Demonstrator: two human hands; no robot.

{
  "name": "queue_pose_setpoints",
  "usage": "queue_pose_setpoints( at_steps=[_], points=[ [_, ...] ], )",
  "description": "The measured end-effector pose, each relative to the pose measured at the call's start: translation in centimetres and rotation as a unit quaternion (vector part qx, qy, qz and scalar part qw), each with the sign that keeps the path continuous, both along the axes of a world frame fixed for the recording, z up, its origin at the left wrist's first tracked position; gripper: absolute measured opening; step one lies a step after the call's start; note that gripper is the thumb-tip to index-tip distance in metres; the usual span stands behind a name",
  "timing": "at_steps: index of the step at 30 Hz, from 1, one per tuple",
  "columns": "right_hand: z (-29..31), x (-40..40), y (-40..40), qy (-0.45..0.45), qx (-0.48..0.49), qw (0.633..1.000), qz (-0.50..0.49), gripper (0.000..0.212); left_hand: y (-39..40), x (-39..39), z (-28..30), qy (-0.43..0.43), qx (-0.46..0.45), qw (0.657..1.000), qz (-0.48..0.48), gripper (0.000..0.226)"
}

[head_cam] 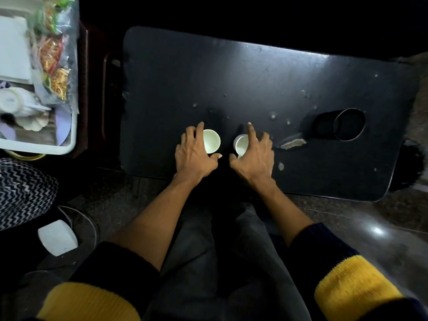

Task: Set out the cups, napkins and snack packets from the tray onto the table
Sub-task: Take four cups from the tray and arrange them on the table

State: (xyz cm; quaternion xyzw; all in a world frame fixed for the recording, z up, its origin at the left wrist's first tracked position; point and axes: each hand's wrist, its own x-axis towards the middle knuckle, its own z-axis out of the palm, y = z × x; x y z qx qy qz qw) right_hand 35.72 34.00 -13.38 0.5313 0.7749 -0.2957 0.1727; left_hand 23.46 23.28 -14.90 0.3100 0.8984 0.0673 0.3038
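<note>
Two small white cups stand upright on the black table (254, 72), near its front edge. My left hand (193, 151) curls round the left cup (212, 141), index finger on its far side and thumb on its near side. My right hand (253, 154) grips the right cup (240, 144) the same way and covers its right half. The white tray (69, 144) stands at the far left on a dark stand. It holds snack packets (54, 56) in clear wrap, white napkins (12, 49) and more white cups (14, 103).
A round cup-holder hole (347, 123) is cut in the table's right part, with chipped patches (293, 143) beside it. A zigzag-patterned cloth (20, 191) and a white object (58, 237) lie on the floor at the left. My legs are below the table's front edge.
</note>
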Motion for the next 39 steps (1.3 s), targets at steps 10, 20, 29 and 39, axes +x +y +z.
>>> queue_pose_setpoints(
  at_steps=[10,20,29,39],
  points=[
    [3.8,-8.7,-2.0,0.119,0.027,0.985,0.126,0.073,-3.3,-5.6,3.5,0.042,0.098,0.993,0.043,0.063],
    [8.1,-27.0,-10.0,0.176,0.007,0.936,0.305,0.065,-11.5,-18.1,8.3,0.117,0.189,0.954,0.199,0.046],
    [9.3,-38.3,-18.3,0.239,0.008,0.875,0.421,0.083,-20.7,-27.5,9.1,0.225,0.233,0.882,0.342,0.050],
    [4.6,-43.2,-23.3,0.122,0.013,0.861,0.493,0.095,-24.9,-35.4,5.1,0.123,0.047,0.965,0.227,0.082]
  ],
)
